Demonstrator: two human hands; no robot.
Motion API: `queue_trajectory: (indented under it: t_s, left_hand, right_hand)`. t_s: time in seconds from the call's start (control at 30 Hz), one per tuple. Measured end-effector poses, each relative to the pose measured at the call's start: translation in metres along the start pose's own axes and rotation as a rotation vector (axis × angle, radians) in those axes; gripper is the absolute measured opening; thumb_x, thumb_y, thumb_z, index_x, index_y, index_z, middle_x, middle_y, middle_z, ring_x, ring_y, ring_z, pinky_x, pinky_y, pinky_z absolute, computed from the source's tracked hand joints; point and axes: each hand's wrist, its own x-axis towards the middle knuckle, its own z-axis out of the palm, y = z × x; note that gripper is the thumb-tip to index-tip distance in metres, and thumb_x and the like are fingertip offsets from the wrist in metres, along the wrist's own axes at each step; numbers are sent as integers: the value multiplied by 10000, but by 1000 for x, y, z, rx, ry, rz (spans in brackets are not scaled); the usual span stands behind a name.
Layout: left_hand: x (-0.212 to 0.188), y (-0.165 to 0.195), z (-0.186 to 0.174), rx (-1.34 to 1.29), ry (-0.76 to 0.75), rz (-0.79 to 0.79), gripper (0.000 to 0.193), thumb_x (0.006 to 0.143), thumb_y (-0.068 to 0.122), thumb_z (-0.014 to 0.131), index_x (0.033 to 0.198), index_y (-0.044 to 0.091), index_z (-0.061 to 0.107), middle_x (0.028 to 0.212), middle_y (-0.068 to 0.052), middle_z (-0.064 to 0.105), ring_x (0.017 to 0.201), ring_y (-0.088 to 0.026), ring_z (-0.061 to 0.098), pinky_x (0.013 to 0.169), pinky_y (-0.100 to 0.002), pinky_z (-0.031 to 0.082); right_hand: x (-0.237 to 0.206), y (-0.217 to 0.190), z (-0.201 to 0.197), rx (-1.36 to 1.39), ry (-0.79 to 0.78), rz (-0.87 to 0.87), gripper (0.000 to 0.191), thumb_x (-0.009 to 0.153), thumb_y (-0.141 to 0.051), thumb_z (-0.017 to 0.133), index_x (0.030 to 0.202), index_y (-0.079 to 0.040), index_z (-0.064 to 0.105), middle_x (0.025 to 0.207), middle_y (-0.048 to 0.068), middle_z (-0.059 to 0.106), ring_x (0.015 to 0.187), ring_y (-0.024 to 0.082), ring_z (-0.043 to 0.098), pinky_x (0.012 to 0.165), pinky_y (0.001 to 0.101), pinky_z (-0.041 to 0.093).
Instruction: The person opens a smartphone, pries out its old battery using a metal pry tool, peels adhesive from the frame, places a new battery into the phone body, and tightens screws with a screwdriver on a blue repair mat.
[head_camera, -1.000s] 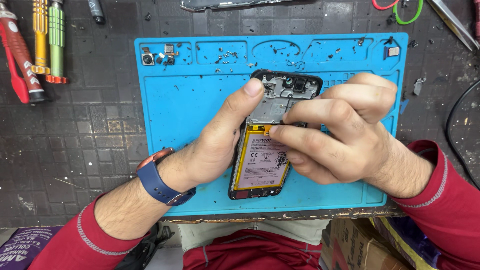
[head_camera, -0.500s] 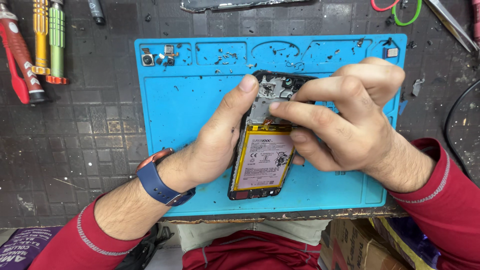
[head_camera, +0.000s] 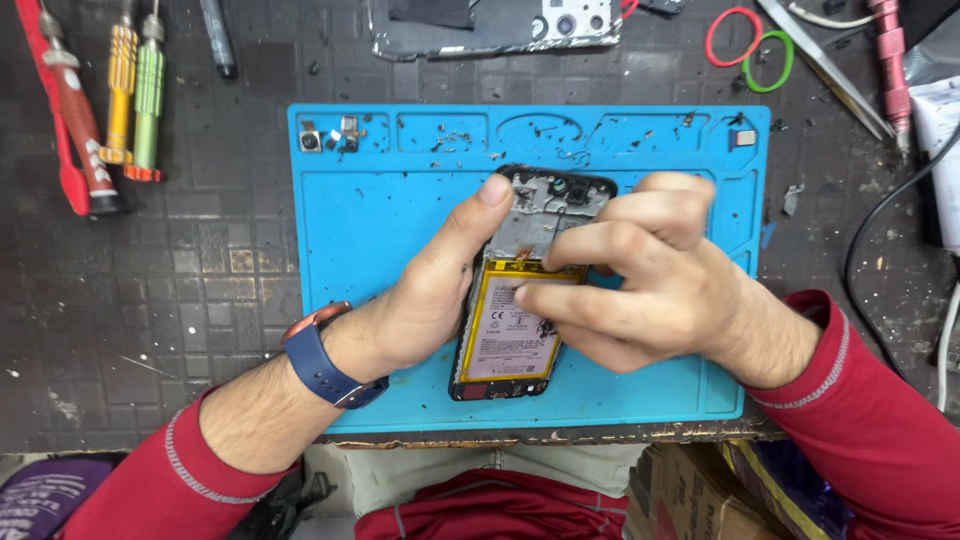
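Note:
An opened phone (head_camera: 520, 350) lies back-side up on a blue repair mat (head_camera: 380, 200), its yellow-edged battery and bare upper frame exposed. My left hand (head_camera: 430, 290) grips the phone's left edge, thumb pressed at the top left corner. My right hand (head_camera: 640, 290) rests over the phone's right side, with fingertips pinched over the area just above the battery; what they pinch is hidden. A blue watch (head_camera: 325, 360) sits on my left wrist.
Red, yellow and green screwdrivers (head_camera: 100, 110) lie at the far left. The removed back cover (head_camera: 500, 25) sits above the mat. Small camera parts (head_camera: 330, 135) and screws lie in the mat's top trays. Rubber rings (head_camera: 750, 45), tweezers (head_camera: 825, 65) and a black cable (head_camera: 880, 230) are on the right.
My right hand's fingers have shifted from the battery's top edge up to the board area above it, then back down a little. The left hand keeps its hold.

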Motion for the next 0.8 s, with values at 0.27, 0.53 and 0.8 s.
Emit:
queue_trajectory:
  t_s: [0.27, 0.53, 0.8]
  left_hand:
    - [1, -1, -4, -25, -18, -67, 604, 1087, 542, 378, 1369, 47, 579, 1294, -81, 651, 1165, -175, 626, 1006, -366, 524]
    - [0, -2, -6, -1, -10, -40, 592, 1095, 540, 389, 1355, 42, 573, 1272, -89, 650, 1158, -180, 629, 996, -378, 533]
    - [1, -1, -5, -15, 7, -71, 586, 1083, 534, 393, 1348, 42, 567, 1271, -94, 649, 1154, -181, 635, 984, -375, 543]
  right_hand:
    - [-3, -3, 2, -75, 17, 92, 451, 794, -220, 829, 1232, -191, 726, 1128, -46, 599, 1063, 227, 464, 914, 422, 356]
    - [-4, -5, 4, -88, 16, 120, 498, 795, -185, 811, 1284, -174, 717, 1147, -56, 602, 1061, 221, 462, 929, 414, 354]
    - [-3, -7, 4, -133, 15, 129, 520, 815, -203, 814, 1324, -164, 713, 1124, -62, 598, 1050, 213, 470, 918, 410, 361]
